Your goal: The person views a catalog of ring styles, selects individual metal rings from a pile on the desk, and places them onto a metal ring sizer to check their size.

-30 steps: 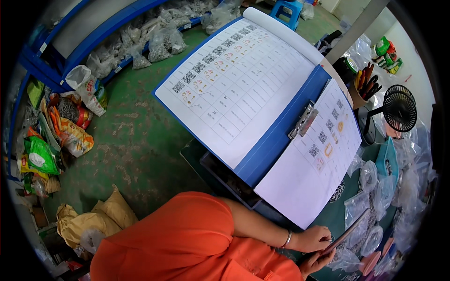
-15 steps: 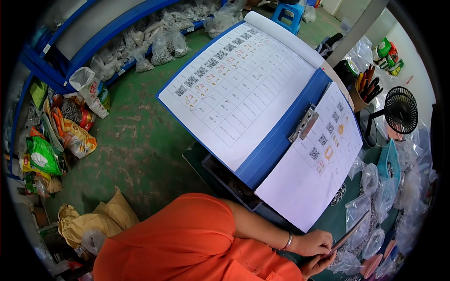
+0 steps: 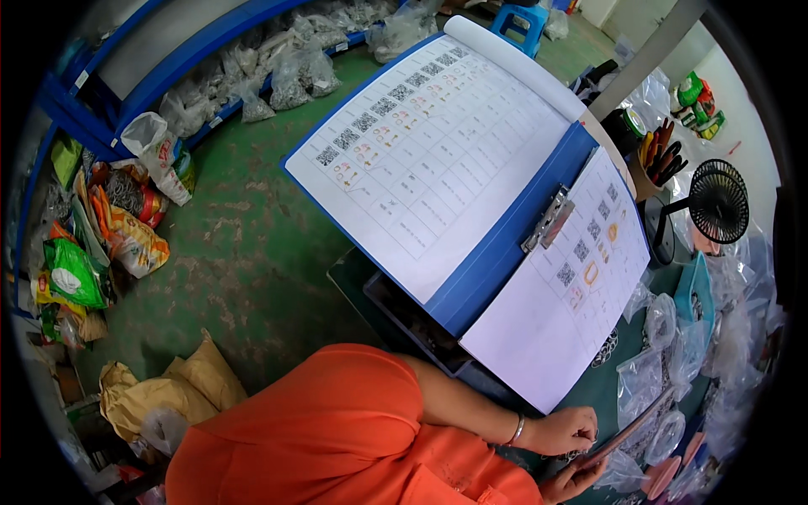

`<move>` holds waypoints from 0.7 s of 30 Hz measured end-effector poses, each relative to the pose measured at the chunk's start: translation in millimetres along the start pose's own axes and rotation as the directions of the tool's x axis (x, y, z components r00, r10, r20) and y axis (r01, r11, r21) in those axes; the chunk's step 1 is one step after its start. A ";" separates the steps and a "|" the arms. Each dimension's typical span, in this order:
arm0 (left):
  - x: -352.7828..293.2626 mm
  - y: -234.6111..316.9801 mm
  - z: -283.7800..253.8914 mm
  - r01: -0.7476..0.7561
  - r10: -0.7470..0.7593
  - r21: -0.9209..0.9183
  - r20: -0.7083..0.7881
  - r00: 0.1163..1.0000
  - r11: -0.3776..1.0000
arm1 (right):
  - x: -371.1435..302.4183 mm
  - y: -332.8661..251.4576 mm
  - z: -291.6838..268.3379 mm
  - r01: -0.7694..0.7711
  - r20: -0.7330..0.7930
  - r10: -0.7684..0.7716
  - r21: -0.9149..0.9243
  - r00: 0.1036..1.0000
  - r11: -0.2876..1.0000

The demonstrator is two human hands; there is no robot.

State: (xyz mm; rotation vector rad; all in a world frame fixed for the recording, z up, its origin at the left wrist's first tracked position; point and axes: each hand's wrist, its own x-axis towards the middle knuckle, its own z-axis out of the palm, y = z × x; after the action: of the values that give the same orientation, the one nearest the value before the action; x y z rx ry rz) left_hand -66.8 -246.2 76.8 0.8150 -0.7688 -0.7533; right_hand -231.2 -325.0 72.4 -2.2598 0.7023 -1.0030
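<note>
In the head view, the right hand (image 3: 569, 483), low at the right of the frame, has its grip closed around a device (image 3: 633, 426), thin, flat and seen nearly edge-on. Just above it, the left hand (image 3: 557, 431), with a bracelet (image 3: 516, 430) at the wrist, is near the device with fingers curled; whether its grip holds anything I cannot tell. In the centre and upper centre lies an open blue folder (image 3: 513, 265) with printed sheets (image 3: 396, 202) and a metal clip (image 3: 550, 219). At the right, the table (image 3: 599, 383) carries clear bags (image 3: 641, 385), a light-blue tray (image 3: 693, 282) and a black fan (image 3: 718, 200). Sacks (image 3: 181, 391) sit at lower left.
</note>
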 end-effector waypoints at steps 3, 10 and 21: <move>-0.6 -4.6 2.7 0.044 -0.044 0.005 0.051 0.998 0.999 | 5.8 -37.8 -12.3 -0.087 -0.017 0.087 0.005 0.996 0.996; 1.6 5.9 0.9 0.058 -0.058 -0.031 0.015 0.998 0.998 | -34.8 -55.8 -49.8 -0.545 0.220 0.527 0.028 0.821 0.838; 2.6 4.2 -1.5 0.042 -0.042 -0.099 -0.001 0.999 0.994 | -98.6 -42.6 -72.9 -0.662 0.052 0.660 0.041 0.749 0.748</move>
State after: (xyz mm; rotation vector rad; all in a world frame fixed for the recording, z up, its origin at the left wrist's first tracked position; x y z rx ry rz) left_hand -63.1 -245.9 80.5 0.7450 -0.7080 -0.8209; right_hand -335.5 -251.0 94.2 -1.7364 1.3210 -0.6086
